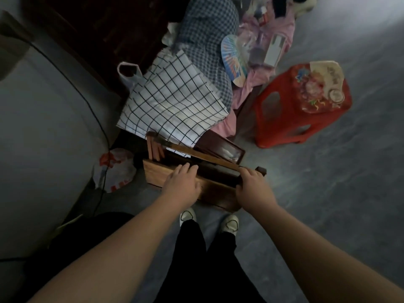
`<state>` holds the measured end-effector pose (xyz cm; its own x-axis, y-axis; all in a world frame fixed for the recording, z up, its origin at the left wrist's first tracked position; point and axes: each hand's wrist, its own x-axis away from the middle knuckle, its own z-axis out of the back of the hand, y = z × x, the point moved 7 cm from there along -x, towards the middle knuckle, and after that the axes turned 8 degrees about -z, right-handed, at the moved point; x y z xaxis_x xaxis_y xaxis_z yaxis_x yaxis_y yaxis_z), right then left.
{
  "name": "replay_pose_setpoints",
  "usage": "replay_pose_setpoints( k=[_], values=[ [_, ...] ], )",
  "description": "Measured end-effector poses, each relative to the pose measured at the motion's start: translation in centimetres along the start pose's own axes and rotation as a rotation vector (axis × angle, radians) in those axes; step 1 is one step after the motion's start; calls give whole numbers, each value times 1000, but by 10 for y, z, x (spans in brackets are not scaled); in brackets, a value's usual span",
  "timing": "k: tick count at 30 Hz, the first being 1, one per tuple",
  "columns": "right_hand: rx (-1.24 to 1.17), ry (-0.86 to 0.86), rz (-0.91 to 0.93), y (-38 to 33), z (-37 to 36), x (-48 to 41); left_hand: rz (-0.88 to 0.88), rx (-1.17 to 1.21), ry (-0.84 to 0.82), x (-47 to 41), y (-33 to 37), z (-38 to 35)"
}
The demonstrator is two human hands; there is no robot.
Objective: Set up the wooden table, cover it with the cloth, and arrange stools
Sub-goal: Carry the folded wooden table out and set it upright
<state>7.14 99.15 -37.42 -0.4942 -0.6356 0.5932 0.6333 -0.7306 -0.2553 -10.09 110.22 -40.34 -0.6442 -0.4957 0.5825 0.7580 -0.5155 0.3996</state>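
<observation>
Left hand (181, 182): lies palm down on the near board of the wooden table (209, 191). The fingers are almost straight and close together, with their tips at the upper edge of the board. It presses on the wood and does not grasp it.
Right hand (251, 184): grasps the right end of the table, with the thumb on the near side and the other fingers bent over the top edge.
Arms: both are bare and stretched forward and down, the left one coming in more slanted than the right.
Look of the table: it is folded flat, of brown wood with a visible grain. A dark gap runs between its boards, and a short dark piece sticks out at the right end.
Place of the table: it stands on its edge on the grey floor (328, 193), just in front of the person's white shoes (229, 224). A white and red plastic bag (118, 171) is near its left end.
Cloth (175, 101): white with a black grid, it lies on a pile behind the table, and its lower edge comes down to the table.
Stool (282, 125): red plastic, upright on the floor, well apart from the table, behind it and to the right. Printed things lie on its seat.
</observation>
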Motion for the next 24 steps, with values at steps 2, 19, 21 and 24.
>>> replay_pose_setpoints(
  k=[2, 19, 21, 24],
  values=[
    [-166, -14, -83, 7, -21, -27, 51, 179, 27, -34, -13, -19],
    [-2226, -124, -960, 24, -157, -132, 598, 2028, 459, -174, -86, -107],
    [-2223, -120, -985, 22, -156, -131, 632, 2021, 454, -175, -86, -99],
    [-2215, -124, -1002, 22, -159, -130, 670, 2019, 431, -170, -84, -96]
  ],
)
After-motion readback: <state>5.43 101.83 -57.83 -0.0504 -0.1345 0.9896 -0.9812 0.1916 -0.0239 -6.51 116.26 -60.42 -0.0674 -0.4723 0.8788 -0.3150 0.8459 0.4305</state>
